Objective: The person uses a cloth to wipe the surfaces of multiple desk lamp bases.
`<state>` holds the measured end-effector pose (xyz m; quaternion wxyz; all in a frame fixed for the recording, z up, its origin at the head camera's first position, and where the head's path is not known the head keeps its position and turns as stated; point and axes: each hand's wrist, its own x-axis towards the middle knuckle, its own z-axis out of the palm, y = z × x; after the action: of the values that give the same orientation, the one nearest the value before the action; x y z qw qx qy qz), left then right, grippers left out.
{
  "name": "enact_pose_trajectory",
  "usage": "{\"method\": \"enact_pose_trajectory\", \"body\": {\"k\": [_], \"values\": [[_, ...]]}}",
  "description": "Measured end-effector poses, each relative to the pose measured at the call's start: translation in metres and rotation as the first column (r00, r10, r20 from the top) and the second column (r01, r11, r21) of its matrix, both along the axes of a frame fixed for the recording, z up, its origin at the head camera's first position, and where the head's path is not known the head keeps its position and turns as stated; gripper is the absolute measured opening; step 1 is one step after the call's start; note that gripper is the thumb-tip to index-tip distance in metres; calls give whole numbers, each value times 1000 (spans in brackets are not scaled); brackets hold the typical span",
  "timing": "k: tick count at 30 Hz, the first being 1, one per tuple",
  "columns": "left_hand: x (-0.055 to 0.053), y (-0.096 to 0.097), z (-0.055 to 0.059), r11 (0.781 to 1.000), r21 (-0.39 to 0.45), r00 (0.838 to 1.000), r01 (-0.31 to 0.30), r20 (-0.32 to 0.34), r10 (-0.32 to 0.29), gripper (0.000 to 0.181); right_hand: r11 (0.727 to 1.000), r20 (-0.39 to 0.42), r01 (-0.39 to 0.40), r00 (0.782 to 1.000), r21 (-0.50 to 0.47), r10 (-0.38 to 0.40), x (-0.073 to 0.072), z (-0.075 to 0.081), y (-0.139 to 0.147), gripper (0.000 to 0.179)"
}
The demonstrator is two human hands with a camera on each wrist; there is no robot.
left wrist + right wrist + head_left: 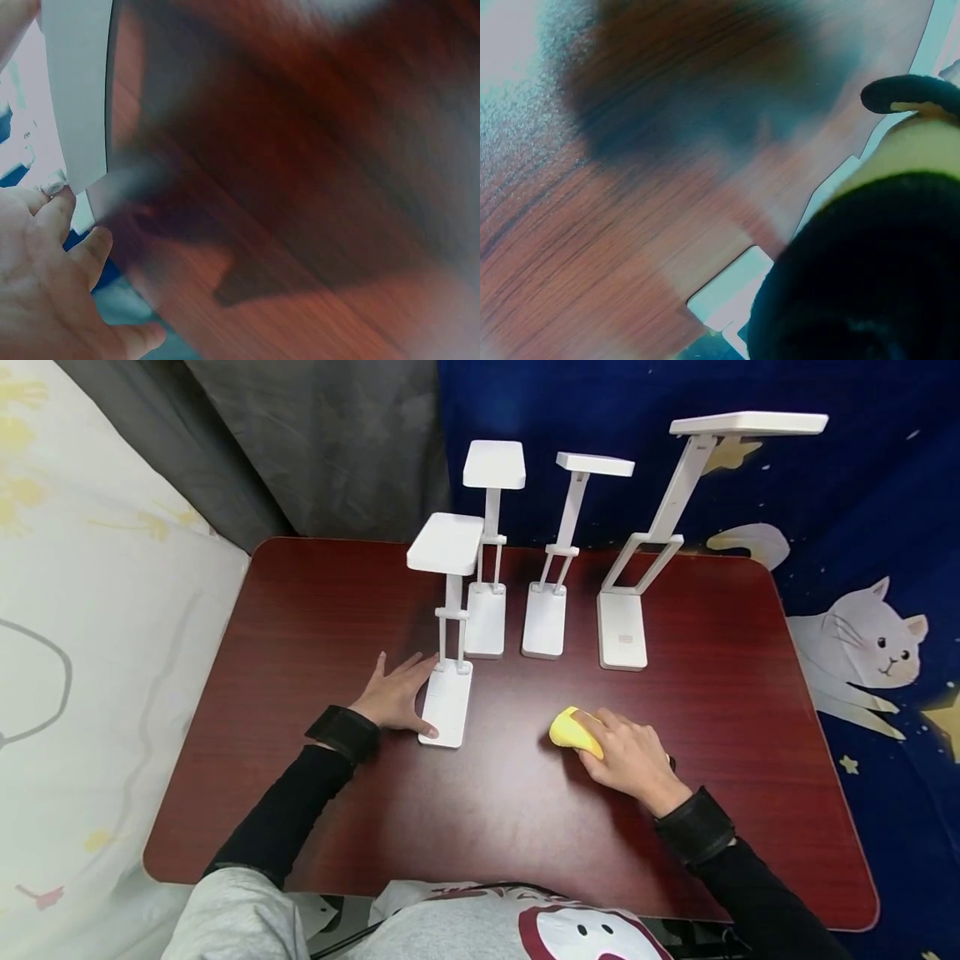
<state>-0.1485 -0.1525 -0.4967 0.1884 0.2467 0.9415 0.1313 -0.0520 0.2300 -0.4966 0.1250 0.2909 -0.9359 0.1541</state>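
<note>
My left hand lies beside the nearest white desk lamp. Its fingers are spread, and the thumb rests on the lamp's base. In the left wrist view, that hand appears against a pale upright edge of the lamp. My right hand grips a rounded yellow object over the tabletop; its exact kind cannot be told. A small black part shows at the hand's far side. In the right wrist view, a yellow surface and a large dark fuzzy shape fill the right side.
Behind the hands stand a second white lamp, a third lamp and a larger lamp, their heads raised. The reddish-brown table has rounded corners. A grey curtain and a blue curtain with a cat print hang behind it.
</note>
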Motion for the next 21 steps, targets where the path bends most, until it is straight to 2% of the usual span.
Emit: {"method": "enact_pose_trajectory", "body": {"k": [10, 21], "values": [[-29, -32, 5, 998, -24, 998, -63, 23, 64, 128, 1000, -7, 23, 1000, 12, -23, 1, 1, 4, 46], [-75, -47, 10, 994, -45, 993, -97, 57, 99, 126, 995, 10, 96, 995, 12, -96, 5, 2, 13, 45]]}}
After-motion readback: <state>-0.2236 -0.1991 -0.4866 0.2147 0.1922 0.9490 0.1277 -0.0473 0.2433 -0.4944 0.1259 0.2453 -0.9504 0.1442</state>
